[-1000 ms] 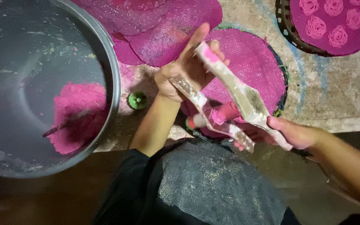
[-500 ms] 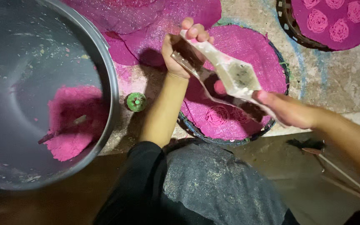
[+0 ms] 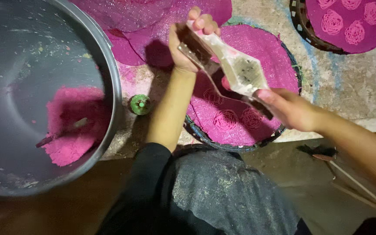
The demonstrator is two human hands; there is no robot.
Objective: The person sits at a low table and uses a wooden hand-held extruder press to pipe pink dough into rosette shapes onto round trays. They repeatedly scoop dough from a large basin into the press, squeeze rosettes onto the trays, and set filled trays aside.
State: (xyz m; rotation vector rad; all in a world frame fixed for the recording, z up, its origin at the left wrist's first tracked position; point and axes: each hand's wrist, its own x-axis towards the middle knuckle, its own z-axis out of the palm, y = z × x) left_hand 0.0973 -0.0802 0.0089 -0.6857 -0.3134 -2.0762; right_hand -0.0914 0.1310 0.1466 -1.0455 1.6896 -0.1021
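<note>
Dark, dusty floor (image 3: 57,209) fills the near edge, with the person's grey-clothed lap (image 3: 223,191) in the middle and thin sticks (image 3: 357,182) lying to the right. Left of the lap sits a large grey metal basin (image 3: 31,56); a mound of pink dough (image 3: 72,126) rests in its lower right part with a utensil handle (image 3: 62,130) stuck in it. Just beside the basin's rim, a small green cap (image 3: 140,105) lies on the pale ground.

Beyond the lap, a round woven tray (image 3: 240,146) lined with pink cloth carries three coiled pink noodle nests (image 3: 226,119). Above this tray both hands carry a two-handled wooden press (image 3: 236,72), tilted, its perforated metal plate facing up. The right hand (image 3: 290,109) is wrapped around the near handles; the left hand (image 3: 188,43) is wrapped around the far ends, fingers curled over the top. Each grip is closed firmly on the press.

Farther off, more pink cloths (image 3: 153,17) overlap on the ground, and a second tray (image 3: 299,21) at the top right shows several noodle nests (image 3: 331,21).
</note>
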